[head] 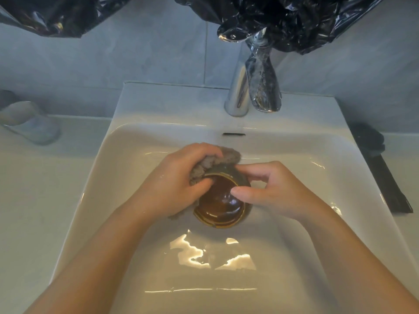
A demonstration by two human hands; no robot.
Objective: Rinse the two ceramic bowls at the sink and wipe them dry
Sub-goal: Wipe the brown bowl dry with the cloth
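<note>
Bowl (221, 200) gripped by right hand (269, 189), cloth (210, 165) clutched in left hand (179, 177), over white sink (95, 173), perhaps wet.

The bowl (221, 201) sat over the sink (145, 257) (tilted toward the camera), faucet (238, 91) behind, a cloth (213, 163) on its far rim.

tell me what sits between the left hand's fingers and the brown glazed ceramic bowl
A grey cloth: the left hand presses it over the far rim of the brown glazed ceramic bowl, as the head view shows.
</note>
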